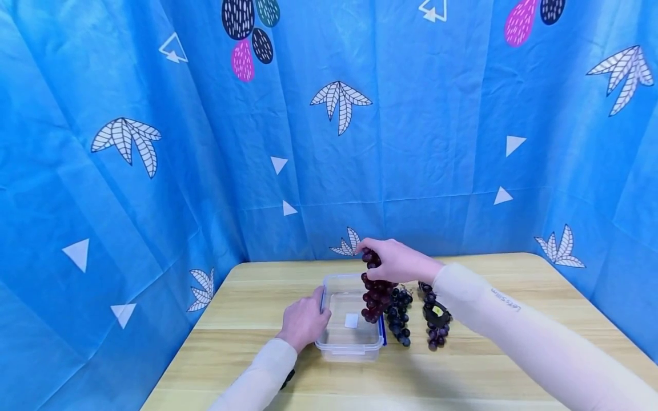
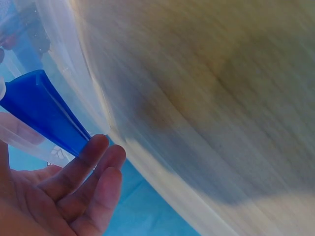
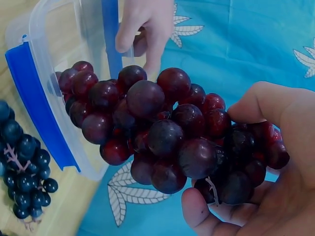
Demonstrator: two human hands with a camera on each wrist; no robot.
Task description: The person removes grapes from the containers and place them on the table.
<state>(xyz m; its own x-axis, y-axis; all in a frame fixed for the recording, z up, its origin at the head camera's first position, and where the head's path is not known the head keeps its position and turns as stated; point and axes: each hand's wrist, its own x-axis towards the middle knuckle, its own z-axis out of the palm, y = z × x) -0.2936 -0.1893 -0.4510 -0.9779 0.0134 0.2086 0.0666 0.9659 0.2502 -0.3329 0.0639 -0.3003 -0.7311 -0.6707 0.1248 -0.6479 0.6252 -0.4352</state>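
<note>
My right hand (image 1: 393, 260) holds a bunch of dark red grapes (image 3: 147, 98) by its upper end, thumb and fingers around the top grapes. In the head view the bunch hangs over the right side of a clear plastic container (image 1: 352, 349) with blue side latches. My left hand (image 1: 304, 321) grips the container's left side, thumb at the rim and other fingers outside. In the left wrist view its fingers (image 2: 98, 162) lie beside a blue latch (image 2: 47, 110). A white label (image 1: 352, 321) shows through the container's bottom.
Just right of the container lies a bunch of black grapes (image 1: 398, 319). Another bunch of dark purple grapes (image 1: 437, 337) lies further right, partly hidden under my right wrist. The wooden table (image 1: 514, 365) ends at a blue patterned curtain (image 1: 421, 142) behind and at both sides.
</note>
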